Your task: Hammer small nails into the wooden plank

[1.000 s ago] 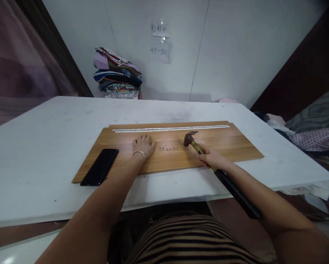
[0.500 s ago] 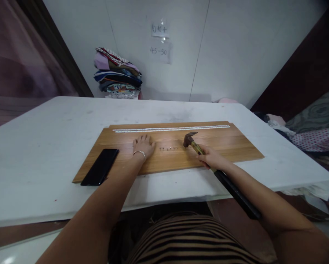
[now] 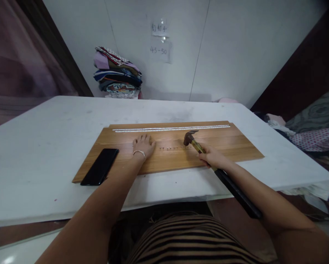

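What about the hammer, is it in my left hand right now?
No, the hammer is gripped in your right hand, while your left hand lies spread on the wooden board.

White-covered table [image 3: 43, 146], cover faintly smudged. Directly on it: wood-grain board [image 3: 236, 146], flat, under left hand [image 3: 143, 146], running out past right hand [image 3: 210, 157]. Dark speck [image 3: 176, 182] on the cover, between the hands but nearer the body. Reddish speck [image 3: 55, 200] well left of left hand. Fabric stack [image 3: 119, 75] beyond left hand, at far edge; can't tell if on table or behind.
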`<state>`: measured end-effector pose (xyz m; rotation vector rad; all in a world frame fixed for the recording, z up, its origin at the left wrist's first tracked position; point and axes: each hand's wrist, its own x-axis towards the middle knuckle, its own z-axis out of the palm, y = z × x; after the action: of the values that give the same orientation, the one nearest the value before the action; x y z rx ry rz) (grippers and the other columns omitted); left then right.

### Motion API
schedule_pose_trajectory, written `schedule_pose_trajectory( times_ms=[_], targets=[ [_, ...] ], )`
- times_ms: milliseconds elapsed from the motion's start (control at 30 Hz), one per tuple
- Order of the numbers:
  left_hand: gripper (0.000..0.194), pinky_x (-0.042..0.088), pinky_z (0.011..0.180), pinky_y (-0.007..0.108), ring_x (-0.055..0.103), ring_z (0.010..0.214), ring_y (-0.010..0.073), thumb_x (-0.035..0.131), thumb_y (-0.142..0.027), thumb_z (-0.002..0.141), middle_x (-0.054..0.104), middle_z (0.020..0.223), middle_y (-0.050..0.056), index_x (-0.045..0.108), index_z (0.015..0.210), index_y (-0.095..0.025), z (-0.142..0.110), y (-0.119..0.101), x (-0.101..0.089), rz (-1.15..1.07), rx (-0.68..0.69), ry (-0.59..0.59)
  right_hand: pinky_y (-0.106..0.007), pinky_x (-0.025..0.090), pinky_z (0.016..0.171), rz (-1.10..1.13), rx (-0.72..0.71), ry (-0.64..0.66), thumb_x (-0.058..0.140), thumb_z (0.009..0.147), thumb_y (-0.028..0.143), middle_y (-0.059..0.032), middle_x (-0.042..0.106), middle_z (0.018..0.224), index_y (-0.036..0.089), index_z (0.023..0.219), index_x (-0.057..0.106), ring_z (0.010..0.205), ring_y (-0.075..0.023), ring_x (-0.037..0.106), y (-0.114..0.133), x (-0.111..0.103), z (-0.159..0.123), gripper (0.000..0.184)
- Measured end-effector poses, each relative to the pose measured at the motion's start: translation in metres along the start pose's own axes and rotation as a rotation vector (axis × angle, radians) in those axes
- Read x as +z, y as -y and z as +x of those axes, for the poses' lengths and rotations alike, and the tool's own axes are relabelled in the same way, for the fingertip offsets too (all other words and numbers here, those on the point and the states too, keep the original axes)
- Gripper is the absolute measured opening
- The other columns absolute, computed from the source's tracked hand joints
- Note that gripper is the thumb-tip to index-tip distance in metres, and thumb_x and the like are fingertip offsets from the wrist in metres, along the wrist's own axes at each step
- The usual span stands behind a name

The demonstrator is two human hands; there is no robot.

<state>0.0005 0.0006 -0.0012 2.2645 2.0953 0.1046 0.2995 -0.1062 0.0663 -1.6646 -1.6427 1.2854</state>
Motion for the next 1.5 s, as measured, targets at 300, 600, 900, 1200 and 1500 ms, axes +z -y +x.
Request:
schedule_pose_trajectory(
  times_ms=[300, 600, 900, 1200, 1500],
  targets=[
    [0.058, 0.033, 0.116, 0.048, 0.037, 0.149, 0.031, 0.031, -0.047, 0.099, 0.047, 0.16, 0.012, 0.058, 0.143, -0.02, 0.0011, 0.0006, 0.0005, -0.01, -0.007, 0.008, -0.022, 0.033, 0.036, 0.011, -0.032, 0.017, 0.055, 0.077, 0.015, 0.0112, 0.045, 0.045, 0.023, 0.094, 0.048, 0.034, -0.0107, 0.043, -0.0081, 0.0024, 0.0026, 0.02],
    [0.057, 0.033, 0.117, 0.047, 0.039, 0.147, 0.0287, 0.03, -0.045, 0.1, 0.049, 0.158, 0.013, 0.058, 0.142, -0.018, -0.002, -0.0014, -0.0041, -0.009, -0.003, 0.016, -0.022, 0.036, 0.037, 0.026, -0.006, 0.005, 0.058, 0.077, 0.017, 0.0114, 0.047, 0.049, 0.022, 0.11, 0.053, 0.036, -0.0109, 0.044, -0.0024, -0.0009, 0.0008, 0.033],
    [0.058, 0.034, 0.116, 0.048, 0.04, 0.146, 0.0301, 0.031, -0.046, 0.099, 0.051, 0.156, 0.015, 0.057, 0.143, -0.017, -0.0017, -0.001, -0.004, -0.011, 0.0, 0.009, -0.021, 0.033, 0.036, 0.022, -0.028, 0.018, 0.057, 0.076, 0.017, 0.0115, 0.045, 0.047, 0.023, 0.098, 0.051, 0.034, -0.0105, 0.044, -0.0103, 0.0024, 0.0039, 0.023],
    [0.055, 0.034, 0.115, 0.048, 0.041, 0.145, 0.0288, 0.03, -0.045, 0.099, 0.052, 0.156, 0.013, 0.058, 0.141, -0.021, -0.0017, -0.0006, -0.0033, -0.021, 0.001, 0.007, -0.022, 0.035, 0.037, 0.039, -0.013, 0.017, 0.058, 0.076, 0.017, 0.0116, 0.046, 0.048, 0.022, 0.108, 0.053, 0.035, -0.0107, 0.043, -0.004, -0.001, 0.0018, 0.032],
    [0.055, 0.035, 0.114, 0.048, 0.041, 0.145, 0.0297, 0.032, -0.045, 0.099, 0.052, 0.155, 0.013, 0.058, 0.141, -0.022, -0.0023, -0.0018, -0.0052, -0.019, -0.004, 0.007, -0.022, 0.033, 0.036, 0.023, -0.028, 0.011, 0.057, 0.075, 0.015, 0.0111, 0.045, 0.047, 0.022, 0.098, 0.051, 0.035, -0.0104, 0.042, -0.0052, 0.0016, 0.0026, 0.025]
  ],
)
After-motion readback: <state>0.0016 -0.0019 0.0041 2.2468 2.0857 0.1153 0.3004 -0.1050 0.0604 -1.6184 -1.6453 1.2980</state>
